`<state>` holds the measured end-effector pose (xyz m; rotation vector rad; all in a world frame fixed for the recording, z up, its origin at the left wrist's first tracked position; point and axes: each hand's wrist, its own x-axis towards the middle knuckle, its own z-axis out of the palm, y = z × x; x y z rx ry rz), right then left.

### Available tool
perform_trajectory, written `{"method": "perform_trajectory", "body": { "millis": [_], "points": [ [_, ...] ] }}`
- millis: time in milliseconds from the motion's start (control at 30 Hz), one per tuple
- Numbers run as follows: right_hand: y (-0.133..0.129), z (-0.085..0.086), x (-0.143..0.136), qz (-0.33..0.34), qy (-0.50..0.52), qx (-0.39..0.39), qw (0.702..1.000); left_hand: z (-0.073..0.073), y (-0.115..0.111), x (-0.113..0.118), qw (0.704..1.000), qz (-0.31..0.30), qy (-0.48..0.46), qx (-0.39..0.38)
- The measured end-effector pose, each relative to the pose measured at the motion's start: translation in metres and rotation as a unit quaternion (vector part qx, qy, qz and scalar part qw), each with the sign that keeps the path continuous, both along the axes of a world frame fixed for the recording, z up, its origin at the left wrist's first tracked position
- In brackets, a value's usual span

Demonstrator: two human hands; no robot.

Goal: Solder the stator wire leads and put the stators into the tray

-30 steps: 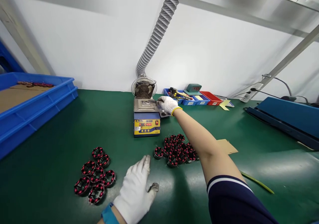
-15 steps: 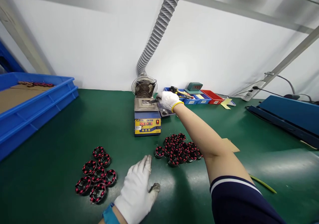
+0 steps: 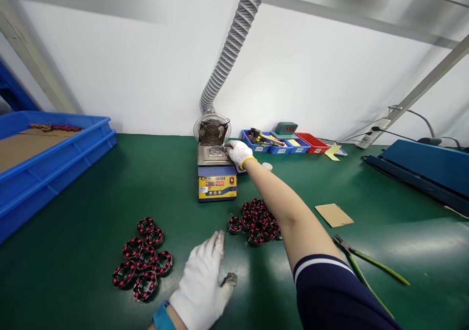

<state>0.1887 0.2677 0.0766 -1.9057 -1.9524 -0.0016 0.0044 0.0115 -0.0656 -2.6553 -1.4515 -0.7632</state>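
My right hand (image 3: 239, 153), in a white glove with a yellow cuff, is closed at the right rim of a solder pot (image 3: 217, 188). From its fingers a flat grey metal blade (image 3: 223, 148) reaches over the pot's shiny bath (image 3: 215, 152); its handle is hidden in the glove. My left hand (image 3: 203, 281), also gloved, lies open on the green bench, thumb apart and fingertips darkened. It holds nothing. To its left is a group of wound stator rings (image 3: 145, 257), red and black. A denser cluster of stators (image 3: 258, 222) stands to its right, partly covered by my right arm.
Behind the pot is a round fan (image 3: 212, 132) with a grey hose (image 3: 234, 41). Small blue bins (image 3: 280, 149) and a red bin (image 3: 311, 143) stand at the back. Green-handled pliers (image 3: 361, 256) and cardboard (image 3: 334, 215) lie right, a blue tray (image 3: 73, 159) left.
My right hand has shifted left and slightly down with the blade at the pot. My right arm has moved left, uncovering the pliers and cardboard. My left hand stays almost still.
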Motion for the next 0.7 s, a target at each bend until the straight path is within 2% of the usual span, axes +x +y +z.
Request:
{"method": "perform_trajectory", "body": {
  "millis": [300, 467, 700],
  "points": [
    [0.001, -0.003, 0.002, 0.036, 0.032, -0.001, 0.999, 0.008, -0.001, 0.0, 0.996, -0.003, 0.019, -0.089],
    [-0.005, -0.004, 0.007, 0.065, 0.032, 0.004, 0.997, 0.005, -0.001, -0.001, 0.996, -0.013, 0.015, -0.085],
    [-0.014, -0.011, 0.014, 0.072, 0.033, 0.008, 0.997, 0.006, -0.001, -0.002, 0.996, -0.017, 0.011, -0.089]
  ]
}}
